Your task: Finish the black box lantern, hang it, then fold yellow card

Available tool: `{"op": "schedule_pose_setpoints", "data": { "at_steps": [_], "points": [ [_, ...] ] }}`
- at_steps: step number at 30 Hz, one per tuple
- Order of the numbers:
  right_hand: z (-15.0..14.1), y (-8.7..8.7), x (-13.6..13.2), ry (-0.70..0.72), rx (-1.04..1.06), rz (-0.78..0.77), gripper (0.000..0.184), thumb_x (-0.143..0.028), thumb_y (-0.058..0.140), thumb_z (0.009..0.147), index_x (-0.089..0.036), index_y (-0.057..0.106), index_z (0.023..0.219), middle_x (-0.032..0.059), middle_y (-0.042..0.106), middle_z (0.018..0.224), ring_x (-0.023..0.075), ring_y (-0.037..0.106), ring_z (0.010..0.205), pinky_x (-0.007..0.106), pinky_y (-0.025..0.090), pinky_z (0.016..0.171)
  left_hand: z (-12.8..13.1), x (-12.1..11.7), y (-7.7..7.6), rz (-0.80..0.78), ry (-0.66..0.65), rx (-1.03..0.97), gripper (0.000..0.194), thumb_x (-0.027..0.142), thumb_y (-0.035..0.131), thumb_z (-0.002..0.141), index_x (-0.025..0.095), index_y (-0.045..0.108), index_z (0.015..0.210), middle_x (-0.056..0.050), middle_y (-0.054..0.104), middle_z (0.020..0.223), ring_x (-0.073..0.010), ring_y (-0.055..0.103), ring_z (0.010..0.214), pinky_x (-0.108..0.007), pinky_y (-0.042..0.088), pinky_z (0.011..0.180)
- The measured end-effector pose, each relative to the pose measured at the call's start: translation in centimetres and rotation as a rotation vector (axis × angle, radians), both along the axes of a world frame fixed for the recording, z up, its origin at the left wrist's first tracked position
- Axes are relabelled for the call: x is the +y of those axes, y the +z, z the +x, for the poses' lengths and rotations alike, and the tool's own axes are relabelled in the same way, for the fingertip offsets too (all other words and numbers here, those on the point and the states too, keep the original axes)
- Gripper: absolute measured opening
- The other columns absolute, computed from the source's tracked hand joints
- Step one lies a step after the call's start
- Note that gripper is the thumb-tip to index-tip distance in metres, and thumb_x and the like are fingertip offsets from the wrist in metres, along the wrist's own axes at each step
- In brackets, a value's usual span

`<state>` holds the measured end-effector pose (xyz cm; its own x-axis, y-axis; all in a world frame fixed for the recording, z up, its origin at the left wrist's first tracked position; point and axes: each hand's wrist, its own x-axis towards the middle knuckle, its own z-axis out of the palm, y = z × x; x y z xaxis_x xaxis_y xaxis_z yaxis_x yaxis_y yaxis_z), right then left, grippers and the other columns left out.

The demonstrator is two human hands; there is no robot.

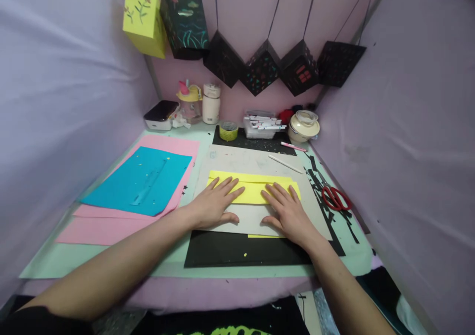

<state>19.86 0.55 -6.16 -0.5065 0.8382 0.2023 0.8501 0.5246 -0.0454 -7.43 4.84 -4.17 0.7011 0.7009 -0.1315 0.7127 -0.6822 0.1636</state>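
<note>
A folded strip of yellow paper [252,189] lies crosswise on a pale grey sheet [248,221], with a crease line along its upper part. My left hand [217,201] rests flat on the strip's left end, fingers spread. On its right end lies my right hand [285,206], also flat with the fingers apart. Both thumbs reach down onto the grey sheet. Beneath that sheet is black paper [237,251], and a thin yellow edge shows between the two.
Blue paper [148,176] with a clear ruler [150,181] lies on pink sheets [100,231] at left. Red-handled scissors [336,198] and black scraps sit right. Behind are a tape roll [228,131], a pen box [261,127], and a white pen [285,164]. Decorated paper boxes [261,68] hang above.
</note>
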Motion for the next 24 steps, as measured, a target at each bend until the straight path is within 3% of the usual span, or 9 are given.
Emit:
{"op": "schedule_pose_setpoints", "data": {
  "at_steps": [11,24],
  "points": [
    [0.9,0.2,-0.3,-0.087,-0.051,-0.105,0.069,-0.059,0.049,0.089,-0.025,0.033,0.148,0.0072,0.030,0.156,0.0277,0.020,0.146,0.057,0.013,0.117,0.0,-0.1,0.0,-0.009,-0.015,0.021,0.089,0.077,0.036,0.082,0.025,0.020,0.152,-0.013,0.005,0.160,-0.0317,0.003,0.148,-0.052,0.004,0.116],
    [0.1,0.2,0.8,0.004,-0.037,-0.161,0.066,-0.056,0.048,0.091,-0.030,0.029,0.149,0.0069,0.029,0.157,0.0281,0.021,0.146,0.058,0.020,0.115,0.6,-0.6,-0.1,0.062,-0.044,-0.009,0.087,0.076,0.041,0.081,0.026,0.027,0.151,-0.014,0.010,0.160,-0.0348,0.003,0.147,-0.054,0.008,0.115]
  ]
}}
